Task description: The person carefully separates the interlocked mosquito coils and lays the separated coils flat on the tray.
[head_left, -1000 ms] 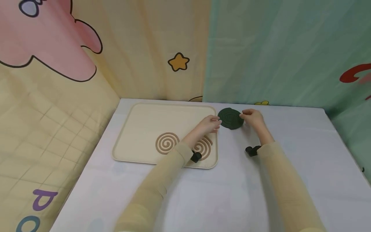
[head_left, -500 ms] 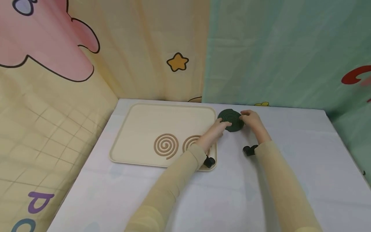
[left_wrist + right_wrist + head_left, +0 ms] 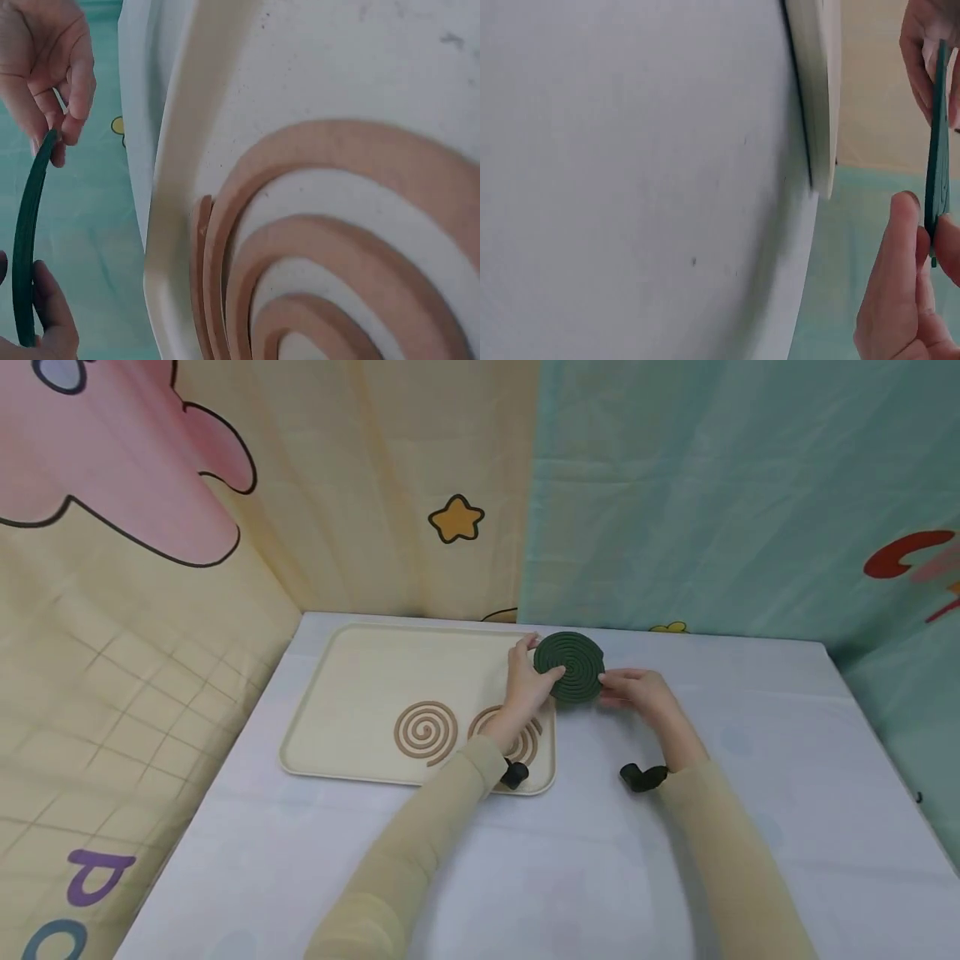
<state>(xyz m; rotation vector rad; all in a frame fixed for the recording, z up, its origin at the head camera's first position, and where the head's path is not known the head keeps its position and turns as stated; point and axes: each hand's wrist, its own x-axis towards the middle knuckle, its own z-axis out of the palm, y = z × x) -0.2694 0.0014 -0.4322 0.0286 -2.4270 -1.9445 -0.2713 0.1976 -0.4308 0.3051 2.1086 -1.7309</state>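
A round green mosquito coil (image 3: 577, 647) is raised above the table at the tray's right edge, its spiral face toward the head camera. My left hand (image 3: 525, 683) pinches its left side, thumb on the front and fingers behind. With thumb and fingertips, my right hand (image 3: 647, 692) pinches the lower right edge. Seen edge-on in the left wrist view, the green coil (image 3: 28, 232) looks thin and slightly bowed. The right wrist view shows my right thumb and fingers (image 3: 904, 225) on either face of its rim.
A cream tray (image 3: 360, 668) lies at the back left of the white table (image 3: 570, 860). In it are two brown spiral coils, the left one (image 3: 425, 732) in full view and the right one (image 3: 528, 747) partly behind my left wrist. Printed curtains (image 3: 675, 510) stand behind the table.
The green coil has come up off the table and shifted left toward the tray, tilting to face the camera. My left hand now grips its left side; my right hand has moved slightly left with it.
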